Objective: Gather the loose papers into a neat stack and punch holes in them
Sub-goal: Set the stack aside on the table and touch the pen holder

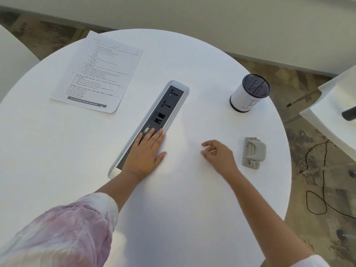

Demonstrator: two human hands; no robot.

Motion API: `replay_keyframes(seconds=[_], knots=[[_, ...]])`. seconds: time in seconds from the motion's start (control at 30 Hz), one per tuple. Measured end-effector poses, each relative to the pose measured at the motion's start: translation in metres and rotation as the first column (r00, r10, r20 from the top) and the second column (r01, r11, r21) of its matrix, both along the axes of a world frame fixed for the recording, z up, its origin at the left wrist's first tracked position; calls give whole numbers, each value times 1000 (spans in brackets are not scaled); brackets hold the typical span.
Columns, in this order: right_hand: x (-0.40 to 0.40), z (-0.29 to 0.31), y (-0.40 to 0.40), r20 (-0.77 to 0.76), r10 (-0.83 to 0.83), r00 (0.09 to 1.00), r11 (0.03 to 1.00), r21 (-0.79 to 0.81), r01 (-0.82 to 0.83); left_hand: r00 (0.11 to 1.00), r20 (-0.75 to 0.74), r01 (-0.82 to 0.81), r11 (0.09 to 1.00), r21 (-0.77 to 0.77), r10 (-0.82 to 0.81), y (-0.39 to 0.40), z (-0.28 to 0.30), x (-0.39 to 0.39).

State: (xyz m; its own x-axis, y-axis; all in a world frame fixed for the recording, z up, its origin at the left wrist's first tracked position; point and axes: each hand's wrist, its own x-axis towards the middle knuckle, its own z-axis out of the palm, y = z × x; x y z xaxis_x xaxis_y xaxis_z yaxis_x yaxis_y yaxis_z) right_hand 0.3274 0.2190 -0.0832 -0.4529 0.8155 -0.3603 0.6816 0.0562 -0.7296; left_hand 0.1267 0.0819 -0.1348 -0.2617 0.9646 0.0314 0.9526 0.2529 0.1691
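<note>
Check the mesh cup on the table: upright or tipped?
Upright. The mesh cup stands on its base on the white table, with its open round rim facing up. Its contents are too unclear to tell.

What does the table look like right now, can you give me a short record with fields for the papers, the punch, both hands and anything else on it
surface: round white table
papers: printed sheets at far left, lying flat, roughly stacked
hole punch: grey hole punch near right edge, untouched
left hand: left hand flat on the socket strip, empty
right hand: right hand fingers loosely curled, empty, beside the punch, not touching it
other: mesh pen holder at far right
</note>
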Motion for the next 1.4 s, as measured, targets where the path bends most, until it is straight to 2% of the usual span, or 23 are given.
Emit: replay_keyframes(seconds=[0.5,0.73,0.8,0.9,0.97,1.03,1.2,1.4], knots=[[-3,-13,-34,159,98,982,944,298,-143,1000,2,3,1000,1,-3,0,1,1],[-7,-11,-33,255,175,951,911,324,-255,1000,-4,-3,1000,3,3,0,0,1],[-7,-13,-31,217,139,966,941,275,-197,1000,-3,-2,1000,2,2,0,0,0],[-6,-14,-21,15,-66,998,993,96,64,1000,-7,0,1000,0,0,0,0,0],[-2,-11,-16,-127,-244,961,968,-93,234,1000,-9,1,1000,-2,-1,0,0,0],[2,-9,-14,-212,-367,906,920,-229,319,1000,-13,-1,1000,-4,1,0,-1,0],[9,-8,-13,-326,-493,807,840,-420,344,1000,-13,-1,1000,-2,1,0,-1,0],[12,-8,-13,-357,-553,753,780,-541,316,1000,-9,1,1000,8,-1,0,-2,0]])
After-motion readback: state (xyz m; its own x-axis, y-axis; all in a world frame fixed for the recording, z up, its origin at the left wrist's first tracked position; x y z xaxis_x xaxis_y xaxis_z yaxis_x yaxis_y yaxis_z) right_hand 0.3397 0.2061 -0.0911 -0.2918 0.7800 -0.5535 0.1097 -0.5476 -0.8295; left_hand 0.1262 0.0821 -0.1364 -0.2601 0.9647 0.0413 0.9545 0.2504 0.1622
